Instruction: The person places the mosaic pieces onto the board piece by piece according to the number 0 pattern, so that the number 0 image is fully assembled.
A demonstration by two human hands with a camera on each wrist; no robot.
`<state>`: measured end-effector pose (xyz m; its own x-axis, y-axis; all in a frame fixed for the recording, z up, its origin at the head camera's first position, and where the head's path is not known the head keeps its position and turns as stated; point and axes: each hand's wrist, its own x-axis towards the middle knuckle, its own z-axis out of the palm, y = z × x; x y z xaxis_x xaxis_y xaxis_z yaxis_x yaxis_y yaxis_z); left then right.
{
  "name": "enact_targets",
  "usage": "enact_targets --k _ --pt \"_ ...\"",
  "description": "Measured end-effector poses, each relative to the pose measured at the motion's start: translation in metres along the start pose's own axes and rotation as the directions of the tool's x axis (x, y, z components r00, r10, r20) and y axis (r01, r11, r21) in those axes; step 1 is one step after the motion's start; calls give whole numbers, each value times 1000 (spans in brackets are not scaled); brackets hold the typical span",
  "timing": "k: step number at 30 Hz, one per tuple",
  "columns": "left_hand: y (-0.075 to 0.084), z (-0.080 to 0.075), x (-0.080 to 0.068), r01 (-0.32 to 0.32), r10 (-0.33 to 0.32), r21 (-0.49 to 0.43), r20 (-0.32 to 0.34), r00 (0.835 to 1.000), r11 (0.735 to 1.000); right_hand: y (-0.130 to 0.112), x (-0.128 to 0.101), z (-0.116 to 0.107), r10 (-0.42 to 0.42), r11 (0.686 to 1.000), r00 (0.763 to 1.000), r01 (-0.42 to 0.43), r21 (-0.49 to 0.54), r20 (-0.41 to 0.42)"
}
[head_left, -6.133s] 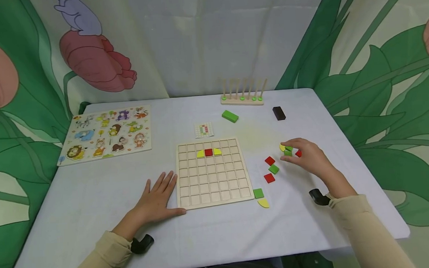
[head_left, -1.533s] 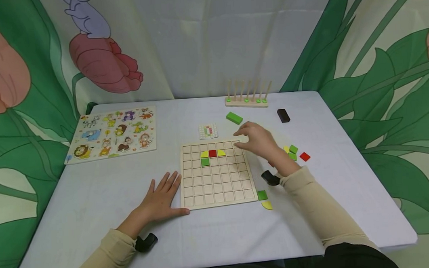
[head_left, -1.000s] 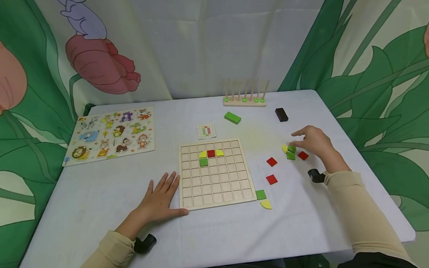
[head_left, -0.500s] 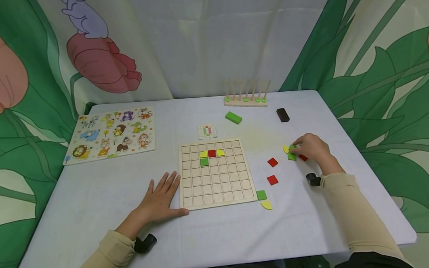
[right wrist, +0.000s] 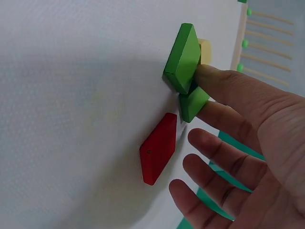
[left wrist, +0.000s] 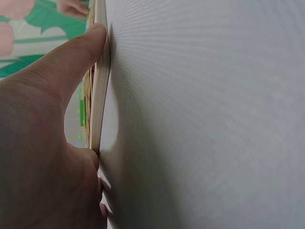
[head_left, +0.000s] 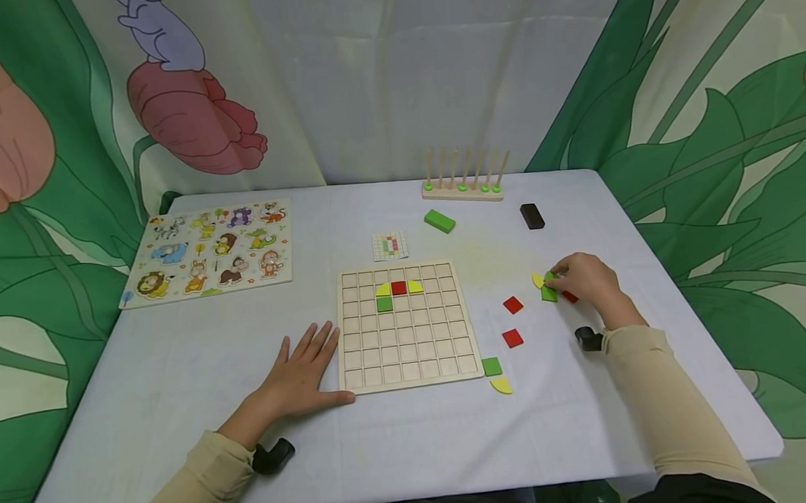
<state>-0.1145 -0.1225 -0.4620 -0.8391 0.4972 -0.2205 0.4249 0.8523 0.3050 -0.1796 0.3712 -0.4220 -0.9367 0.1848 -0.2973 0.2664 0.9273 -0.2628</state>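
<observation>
My left hand point(head_left: 288, 379) lies with fingers spread at the left edge of a wooden grid board point(head_left: 408, 350). In the left wrist view its thumb point(left wrist: 81, 55) touches the board's side. On the board's upper rows are a red tile point(head_left: 398, 288), two yellow tiles point(head_left: 415, 286) and a green tile point(head_left: 384, 304). My right hand point(head_left: 592, 281) is right of the board, pinching a green square tile point(right wrist: 194, 103) between thumb and index finger. Another green tile point(right wrist: 183, 59) and a red tile point(right wrist: 158, 149) lie beside it; the other fingers are loosely bent.
Two red tiles point(head_left: 513, 338), a green tile point(head_left: 492, 366) and a yellow quarter-round point(head_left: 501, 385) lie right of the board. Behind stand a pattern card point(head_left: 390, 246), green block point(head_left: 439, 221), black block point(head_left: 532, 216) and peg rack point(head_left: 463, 194). An animal puzzle point(head_left: 205, 254) lies left.
A green tile has come onto the board below the left yellow one. My right hand has moved from the board back to the tile cluster and pinches a green tile. My left hand stays put.
</observation>
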Motion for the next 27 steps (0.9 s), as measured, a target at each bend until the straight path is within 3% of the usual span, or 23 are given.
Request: enact_targets --k 8,12,16,22,27 --pt "-1 0 -1 3 -3 -1 7 1000 1000 -18 -6 -11 -28 998 999 29 49 -30" --pt "-3 1 -1 -5 5 -5 8 1000 1000 -35 -8 -14 -115 993 991 117 27 -61" --pt "-3 1 -1 -10 10 -8 6 1000 1000 -58 -11 -9 -226 974 968 225 -24 -106" --pt "-2 1 -1 -9 9 -9 7 1000 1000 -103 -25 5 -402 916 900 394 -81 -170" --pt "-2 1 0 -6 6 -5 13 1000 1000 -142 -40 21 -564 825 803 537 -178 -190"
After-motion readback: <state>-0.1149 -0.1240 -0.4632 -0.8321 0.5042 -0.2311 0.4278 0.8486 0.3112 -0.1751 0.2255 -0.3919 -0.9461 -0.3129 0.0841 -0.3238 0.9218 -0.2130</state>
